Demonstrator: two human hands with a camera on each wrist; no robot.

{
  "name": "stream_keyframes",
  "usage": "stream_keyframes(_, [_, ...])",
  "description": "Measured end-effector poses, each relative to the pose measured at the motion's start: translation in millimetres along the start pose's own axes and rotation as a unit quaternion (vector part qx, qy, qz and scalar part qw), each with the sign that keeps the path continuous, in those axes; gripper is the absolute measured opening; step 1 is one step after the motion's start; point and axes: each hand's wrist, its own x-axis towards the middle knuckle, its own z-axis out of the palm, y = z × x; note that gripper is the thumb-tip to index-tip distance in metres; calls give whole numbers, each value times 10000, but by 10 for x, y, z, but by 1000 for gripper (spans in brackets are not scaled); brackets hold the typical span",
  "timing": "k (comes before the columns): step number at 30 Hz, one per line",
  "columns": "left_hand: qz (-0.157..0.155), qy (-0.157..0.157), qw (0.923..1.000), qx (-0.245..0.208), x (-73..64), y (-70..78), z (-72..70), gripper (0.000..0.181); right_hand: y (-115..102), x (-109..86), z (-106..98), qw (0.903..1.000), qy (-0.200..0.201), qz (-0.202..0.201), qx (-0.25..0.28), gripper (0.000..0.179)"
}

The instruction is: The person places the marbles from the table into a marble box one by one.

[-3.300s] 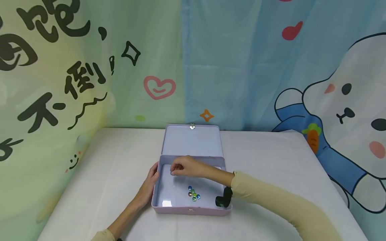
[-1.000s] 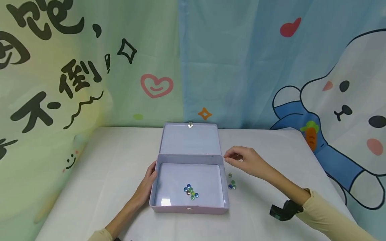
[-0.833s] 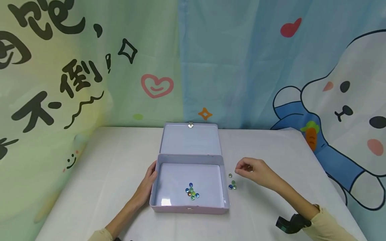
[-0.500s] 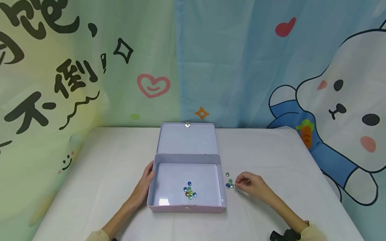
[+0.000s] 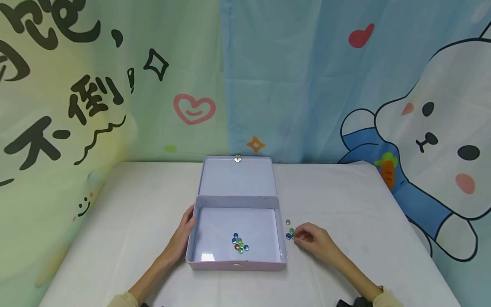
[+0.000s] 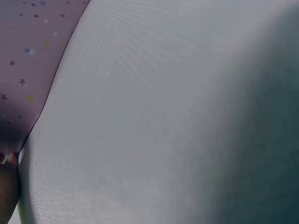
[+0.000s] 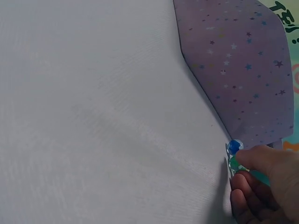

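Note:
A lilac tin box, hinged lid raised at the back, stands on the white-covered table. Several glass marbles lie clustered on its floor. Along the outside of its left wall rests my left hand, its thumb at the rim; the left wrist view shows only a bit of this hand beside the star-printed wall. To the right of the box, my right hand pinches a green marble between thumb and forefinger, low at the table. A blue marble touches or nearly touches the thumb.
Beyond the pinched marble, another green marble and a pale green marble lie on the tabletop, close to the box's right wall. The upright lid stands near the printed curtain behind the table.
My right hand has left the box, swung right, and come down to the marbles on the table. One more marble lies in the box. My left hand has stayed at the wall.

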Motion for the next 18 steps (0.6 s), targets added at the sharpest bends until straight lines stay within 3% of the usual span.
stream_keyframes(5, [9, -1, 10000, 5, 2, -21, 3, 52, 4, 8, 33, 9997, 21, -187, -161, 16])
stream_keyframes(18, [-8, 6, 10000, 31, 3, -18, 11, 54, 13, 48, 66, 9992, 32, -81, -388, 18])
